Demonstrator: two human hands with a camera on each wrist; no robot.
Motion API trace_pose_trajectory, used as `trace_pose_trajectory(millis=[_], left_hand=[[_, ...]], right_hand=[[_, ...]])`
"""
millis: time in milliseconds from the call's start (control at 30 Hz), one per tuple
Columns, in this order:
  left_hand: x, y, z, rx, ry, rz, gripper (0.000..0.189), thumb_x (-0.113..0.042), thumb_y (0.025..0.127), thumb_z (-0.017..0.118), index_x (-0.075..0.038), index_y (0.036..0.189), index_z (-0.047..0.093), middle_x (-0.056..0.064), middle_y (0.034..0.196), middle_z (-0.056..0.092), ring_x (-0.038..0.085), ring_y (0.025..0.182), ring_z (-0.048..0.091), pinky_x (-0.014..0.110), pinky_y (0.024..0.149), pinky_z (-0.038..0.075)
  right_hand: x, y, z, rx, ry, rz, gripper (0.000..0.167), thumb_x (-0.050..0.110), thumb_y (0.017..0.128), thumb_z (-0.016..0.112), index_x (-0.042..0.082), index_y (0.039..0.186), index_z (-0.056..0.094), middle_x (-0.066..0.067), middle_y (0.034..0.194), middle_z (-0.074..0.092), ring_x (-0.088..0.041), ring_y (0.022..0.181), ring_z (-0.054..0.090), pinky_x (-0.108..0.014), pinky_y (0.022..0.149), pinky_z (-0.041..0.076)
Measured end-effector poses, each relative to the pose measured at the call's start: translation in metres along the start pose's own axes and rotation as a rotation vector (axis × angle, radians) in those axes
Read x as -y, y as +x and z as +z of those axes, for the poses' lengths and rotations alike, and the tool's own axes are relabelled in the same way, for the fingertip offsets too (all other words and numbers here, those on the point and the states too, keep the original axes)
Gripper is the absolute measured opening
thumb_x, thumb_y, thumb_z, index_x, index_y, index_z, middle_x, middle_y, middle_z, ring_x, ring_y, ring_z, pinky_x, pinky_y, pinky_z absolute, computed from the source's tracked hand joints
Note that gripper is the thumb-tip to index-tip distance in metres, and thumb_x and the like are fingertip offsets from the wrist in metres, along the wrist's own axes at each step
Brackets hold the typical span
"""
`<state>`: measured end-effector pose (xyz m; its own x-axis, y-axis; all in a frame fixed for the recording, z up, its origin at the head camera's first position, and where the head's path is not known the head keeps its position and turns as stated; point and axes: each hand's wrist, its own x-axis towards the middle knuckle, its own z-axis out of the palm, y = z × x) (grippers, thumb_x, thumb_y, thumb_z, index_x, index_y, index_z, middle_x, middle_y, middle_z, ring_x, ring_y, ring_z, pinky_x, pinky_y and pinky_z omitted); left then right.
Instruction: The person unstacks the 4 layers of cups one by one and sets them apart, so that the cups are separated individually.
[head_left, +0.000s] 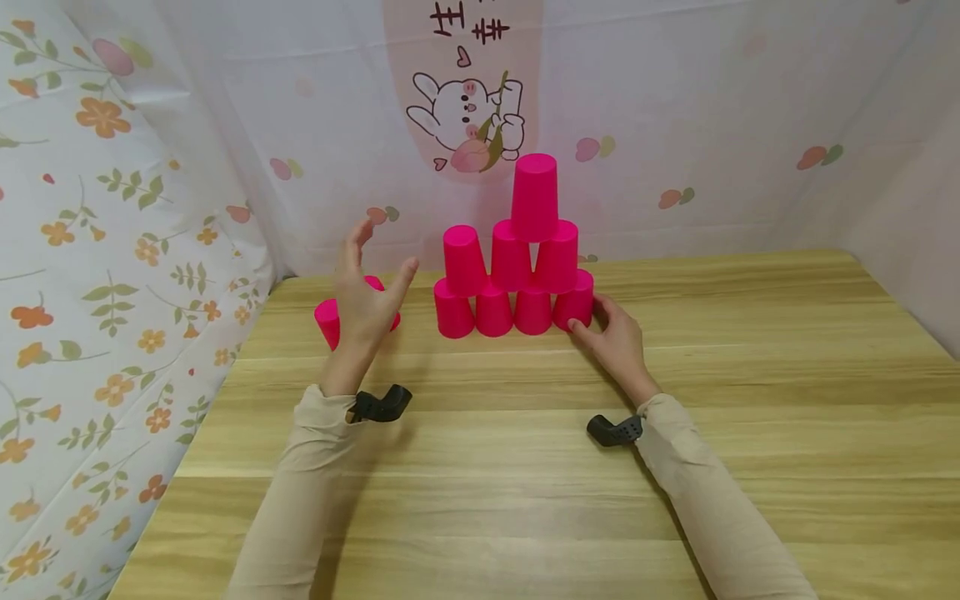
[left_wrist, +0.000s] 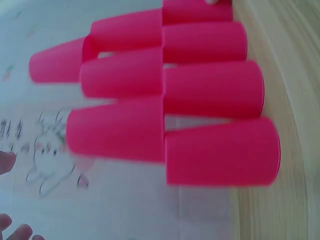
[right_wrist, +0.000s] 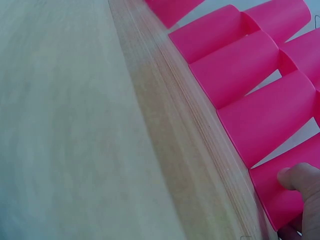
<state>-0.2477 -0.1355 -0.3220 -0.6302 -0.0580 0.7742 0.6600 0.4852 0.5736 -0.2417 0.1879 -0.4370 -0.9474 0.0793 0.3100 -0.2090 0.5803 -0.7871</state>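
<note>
Bright pink cups stand upside down in a stepped stack. Several cups form the bottom row, with a front-left one [head_left: 454, 309] at its end. Three more make up the second row, including the left one [head_left: 465, 261]. One top cup [head_left: 535, 198] straddles the two right-hand cups of that row. My right hand [head_left: 617, 340] holds the rightmost bottom cup [head_left: 573, 302], thumb on its near side and fingers round its right. My left hand [head_left: 365, 310] is raised left of the stack, fingers spread apart, holding nothing.
More pink cups, one of them at the far left [head_left: 327, 322], stand behind my left hand and are partly hidden by it. The wooden table [head_left: 480, 467] ends at a back edge close behind the stack. A patterned cloth [head_left: 675, 125] hangs beyond it.
</note>
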Motion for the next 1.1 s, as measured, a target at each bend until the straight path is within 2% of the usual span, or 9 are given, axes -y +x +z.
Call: trace_pose_trajectory(millis=[133, 300, 400, 567, 733, 867, 1100], left_hand=[[-0.002, 0.002, 0.019, 0.080, 0.028, 0.095, 0.062, -0.018, 0.079, 0.072, 0.003, 0.131, 0.044, 0.015, 0.128, 0.050, 0.022, 0.119, 0.044, 0.036, 0.101, 0.034], [-0.009, 0.003, 0.041, 0.150, 0.026, 0.137, 0.060, -0.019, 0.079, 0.072, 0.004, 0.128, 0.046, 0.016, 0.127, 0.050, 0.023, 0.119, 0.045, 0.036, 0.099, 0.037], [-0.013, 0.004, 0.052, 0.204, 0.024, 0.139, 0.061, -0.020, 0.079, 0.072, 0.004, 0.128, 0.045, 0.017, 0.128, 0.049, 0.023, 0.119, 0.044, 0.035, 0.097, 0.040], [-0.018, 0.004, 0.066, 0.294, 0.046, 0.073, 0.064, -0.021, 0.080, 0.070, 0.002, 0.132, 0.042, 0.015, 0.133, 0.044, 0.022, 0.122, 0.040, 0.033, 0.095, 0.042], [-0.018, 0.004, 0.071, 0.278, 0.055, 0.044, 0.063, -0.019, 0.081, 0.069, 0.003, 0.133, 0.041, 0.017, 0.135, 0.042, 0.022, 0.125, 0.038, 0.032, 0.099, 0.038], [-0.019, 0.005, 0.073, 0.257, 0.064, 0.034, 0.064, -0.016, 0.080, 0.070, 0.003, 0.133, 0.040, 0.018, 0.135, 0.041, 0.022, 0.125, 0.037, 0.033, 0.098, 0.040], [-0.019, 0.005, 0.075, 0.277, 0.101, -0.010, 0.064, -0.012, 0.081, 0.070, 0.002, 0.134, 0.039, 0.016, 0.136, 0.041, 0.023, 0.124, 0.038, 0.032, 0.097, 0.041]], right_hand=[[0.000, -0.001, 0.001, -0.006, 0.004, -0.004, 0.054, 0.020, 0.082, 0.070, -0.003, 0.127, 0.050, -0.020, 0.126, 0.054, -0.034, 0.116, 0.052, -0.042, 0.097, 0.040], [0.000, -0.001, 0.001, -0.002, -0.002, -0.002, 0.054, 0.021, 0.082, 0.070, -0.003, 0.127, 0.051, -0.020, 0.125, 0.055, -0.034, 0.115, 0.052, -0.042, 0.097, 0.040], [0.000, -0.001, 0.001, 0.002, -0.008, -0.002, 0.054, 0.021, 0.082, 0.070, -0.003, 0.127, 0.051, -0.020, 0.124, 0.055, -0.034, 0.115, 0.052, -0.043, 0.097, 0.040], [0.000, -0.001, 0.000, 0.001, -0.002, 0.001, 0.055, 0.021, 0.082, 0.070, -0.003, 0.127, 0.050, -0.021, 0.125, 0.055, -0.034, 0.116, 0.051, -0.043, 0.098, 0.039], [0.000, -0.001, 0.000, 0.001, -0.001, -0.001, 0.055, 0.021, 0.082, 0.070, -0.003, 0.127, 0.050, -0.020, 0.125, 0.055, -0.034, 0.116, 0.051, -0.043, 0.098, 0.039], [0.000, 0.000, 0.000, -0.009, -0.005, -0.014, 0.055, 0.022, 0.082, 0.070, -0.003, 0.127, 0.050, -0.020, 0.125, 0.055, -0.034, 0.115, 0.052, -0.044, 0.098, 0.039], [-0.001, 0.000, 0.000, -0.011, -0.009, -0.023, 0.056, 0.022, 0.081, 0.070, -0.003, 0.127, 0.051, -0.021, 0.124, 0.055, -0.034, 0.114, 0.052, -0.044, 0.097, 0.039]])
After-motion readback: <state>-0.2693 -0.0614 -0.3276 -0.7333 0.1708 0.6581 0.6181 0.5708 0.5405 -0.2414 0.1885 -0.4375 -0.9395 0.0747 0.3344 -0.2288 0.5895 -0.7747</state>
